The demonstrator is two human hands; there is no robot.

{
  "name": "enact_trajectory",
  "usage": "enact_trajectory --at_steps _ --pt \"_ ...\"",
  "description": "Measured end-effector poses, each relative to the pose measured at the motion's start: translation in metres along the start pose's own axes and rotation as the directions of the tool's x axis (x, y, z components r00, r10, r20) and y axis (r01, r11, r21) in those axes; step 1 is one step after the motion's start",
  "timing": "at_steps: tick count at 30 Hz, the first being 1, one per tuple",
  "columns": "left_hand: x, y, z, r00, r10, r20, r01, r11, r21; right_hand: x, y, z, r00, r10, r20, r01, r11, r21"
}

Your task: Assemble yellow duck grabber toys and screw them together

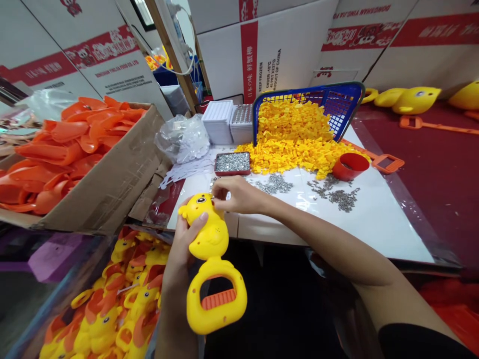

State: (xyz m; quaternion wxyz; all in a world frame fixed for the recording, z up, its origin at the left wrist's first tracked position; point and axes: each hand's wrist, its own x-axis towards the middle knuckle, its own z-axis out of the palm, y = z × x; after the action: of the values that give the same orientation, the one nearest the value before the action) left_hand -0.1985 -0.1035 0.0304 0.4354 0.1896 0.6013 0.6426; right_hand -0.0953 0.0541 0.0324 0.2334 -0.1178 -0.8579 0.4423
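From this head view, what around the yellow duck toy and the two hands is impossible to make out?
- What the right hand pinches at the head of the yellow plastic duck toy: too small, covered by fingertips.
- The toy's far side: hidden by the left hand, whose grip wraps it.
- Bottom of the blue plastic basket: buried under small yellow plastic pieces.
- Depth of the cardboard box of orange plastic parts: cut off by the left edge.

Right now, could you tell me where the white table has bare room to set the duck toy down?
The white table is bare along its near right part, below the screw scatter. It is crowded further back: yellow pieces, red cup, screw tray.
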Motion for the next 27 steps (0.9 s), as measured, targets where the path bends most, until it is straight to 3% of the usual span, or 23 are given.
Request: enact_trajectory --at_steps 6,12,18,23,27 --pt "0.011 -0.009 -0.016 0.986 -0.161 0.048 0.163 0.986 -0.037 0.0 0.003 -0.001 0.991 0.118 0.066 -0.127 0.98 0.156" --pt "0.007 -0.01 -0.015 0.982 -0.178 0.062 0.182 0.981 -0.068 0.0 0.006 -0.001 0.993 0.071 0.095 -0.088 0.979 0.183" --pt "0.001 -0.009 -0.01 0.997 -0.078 -0.02 0.077 0.995 -0.06 0.001 0.006 0.001 0.998 -0.021 0.056 0.012 0.986 0.163" --pt "0.004 -0.019 -0.015 0.979 0.2 -0.039 -0.2 0.98 -0.007 -0.002 -0.002 -0.004 0.995 -0.077 0.069 0.056 0.962 0.268" --pt "0.005 -0.024 -0.019 0.964 0.265 -0.031 -0.264 0.964 0.045 -0.005 -0.01 -0.008 0.973 -0.223 0.062 0.214 0.969 0.119"
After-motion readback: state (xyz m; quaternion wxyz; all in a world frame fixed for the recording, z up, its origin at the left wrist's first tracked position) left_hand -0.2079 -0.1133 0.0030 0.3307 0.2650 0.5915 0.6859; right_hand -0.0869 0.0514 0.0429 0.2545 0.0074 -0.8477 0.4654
